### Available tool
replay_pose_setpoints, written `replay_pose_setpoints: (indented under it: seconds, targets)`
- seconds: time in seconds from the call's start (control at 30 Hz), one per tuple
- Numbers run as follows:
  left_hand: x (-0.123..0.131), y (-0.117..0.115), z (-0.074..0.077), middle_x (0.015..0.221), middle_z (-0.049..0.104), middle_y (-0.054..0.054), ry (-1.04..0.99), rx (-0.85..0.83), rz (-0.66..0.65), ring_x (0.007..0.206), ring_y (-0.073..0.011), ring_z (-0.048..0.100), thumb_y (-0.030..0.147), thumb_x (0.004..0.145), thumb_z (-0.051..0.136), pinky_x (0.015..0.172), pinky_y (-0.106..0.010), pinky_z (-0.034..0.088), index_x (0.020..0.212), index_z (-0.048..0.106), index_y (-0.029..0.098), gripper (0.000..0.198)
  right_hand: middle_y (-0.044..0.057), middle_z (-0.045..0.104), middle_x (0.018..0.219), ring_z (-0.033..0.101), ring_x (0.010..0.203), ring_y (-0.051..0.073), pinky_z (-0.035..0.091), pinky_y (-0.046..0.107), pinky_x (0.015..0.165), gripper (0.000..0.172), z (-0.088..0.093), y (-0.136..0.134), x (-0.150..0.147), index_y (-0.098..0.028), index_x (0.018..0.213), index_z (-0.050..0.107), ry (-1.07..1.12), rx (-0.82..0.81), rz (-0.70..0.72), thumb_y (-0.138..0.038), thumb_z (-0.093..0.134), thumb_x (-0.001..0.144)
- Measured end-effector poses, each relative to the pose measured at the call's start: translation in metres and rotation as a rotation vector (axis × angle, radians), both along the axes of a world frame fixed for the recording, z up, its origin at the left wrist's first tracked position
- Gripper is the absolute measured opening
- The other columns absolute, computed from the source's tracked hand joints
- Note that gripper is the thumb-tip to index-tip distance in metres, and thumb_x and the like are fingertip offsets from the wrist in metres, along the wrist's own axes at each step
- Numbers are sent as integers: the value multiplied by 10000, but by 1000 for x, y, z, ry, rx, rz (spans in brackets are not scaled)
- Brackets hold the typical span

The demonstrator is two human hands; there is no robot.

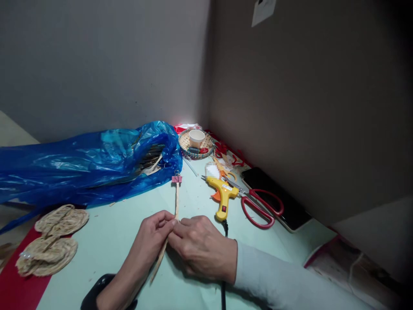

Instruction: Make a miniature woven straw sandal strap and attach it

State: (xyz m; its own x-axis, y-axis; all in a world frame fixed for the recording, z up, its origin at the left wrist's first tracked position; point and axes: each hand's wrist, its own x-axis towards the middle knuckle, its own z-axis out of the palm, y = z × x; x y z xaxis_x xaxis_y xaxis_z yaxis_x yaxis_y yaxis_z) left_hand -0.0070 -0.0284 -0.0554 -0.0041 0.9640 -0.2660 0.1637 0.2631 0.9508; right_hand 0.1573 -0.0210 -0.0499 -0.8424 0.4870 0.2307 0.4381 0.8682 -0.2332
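A narrow beige straw-like strand point(177, 199) runs down from a pink binder clip point(176, 178) on the tabletop. My left hand point(155, 234) pinches the strand partway along, thumb and fingers closed. Touching it from the right, my right hand point(201, 245) has its fingers closed on the same spot; they hide that part of the strand. The strand's loose end slants down to the lower left below my hands. Whether it is braided or twisted there, I cannot make out.
A yellow glue gun point(226, 193) and red-handled scissors point(263, 209) lie to the right, beside a dark phone point(274, 196). Blue plastic bag point(97, 163) spreads at the back left. Coiled straw pieces point(53, 241) rest on the left; a woven basket point(206, 153) holds a white cup point(196, 137).
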Motion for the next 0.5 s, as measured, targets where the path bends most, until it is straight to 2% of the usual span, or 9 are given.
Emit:
replay_pose_setpoints:
  seconds: [0.1,0.17,0.2,0.33,0.5]
  targets:
    - [0,-2,1,577,572,44,-49,-15,3,546,-131,485,389,719,723,534,-240,345,713,641,174,231,107,698,938,599,860,239,403,362,771,260,7,4,2,-140,946,674,255,-285,-262,-350,519,957]
    - [0,-3,1,592,587,41,-87,-16,-4,556,-131,499,409,732,715,541,-238,354,742,631,177,246,116,694,954,603,881,227,406,341,791,272,11,9,4,-128,1007,663,356,-448,-409,-332,484,986]
    - [1,-3,1,602,605,34,-102,-17,-11,557,-130,503,419,735,716,540,-237,357,761,630,175,260,101,696,924,607,845,207,411,316,761,266,11,12,5,-127,1018,656,367,-501,-432,-313,466,1000]
    - [1,-3,0,578,630,28,-121,-30,-25,462,-94,434,432,743,721,480,-222,314,830,628,160,300,-17,604,630,551,631,134,367,236,611,243,4,24,5,-163,796,645,359,-687,-370,-259,518,980]
    - [-1,-1,-2,590,641,26,-120,-19,-33,458,-89,450,388,720,744,479,-219,337,830,626,159,281,-42,541,616,485,617,107,330,226,599,268,-5,30,3,-162,733,637,394,-781,-320,-233,531,968]
